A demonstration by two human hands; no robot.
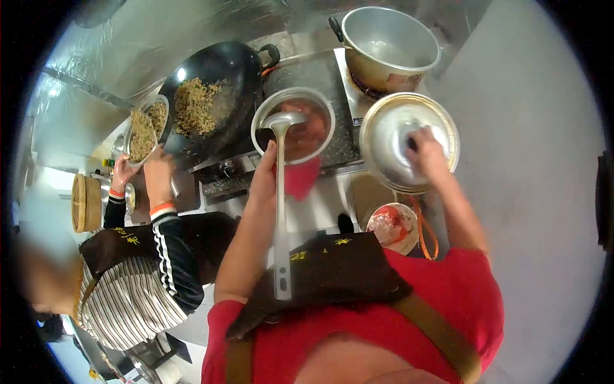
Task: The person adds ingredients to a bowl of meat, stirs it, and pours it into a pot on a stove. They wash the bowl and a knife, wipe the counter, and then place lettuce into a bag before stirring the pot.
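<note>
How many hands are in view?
4. Wearer's: left hand by the ladle, right hand on the lid. Co-worker's: one hand at the food bowl, other hand nearby.

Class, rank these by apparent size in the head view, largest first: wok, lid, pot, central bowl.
1. Wok
2. Lid and pot: too alike to rank
3. Central bowl
</note>
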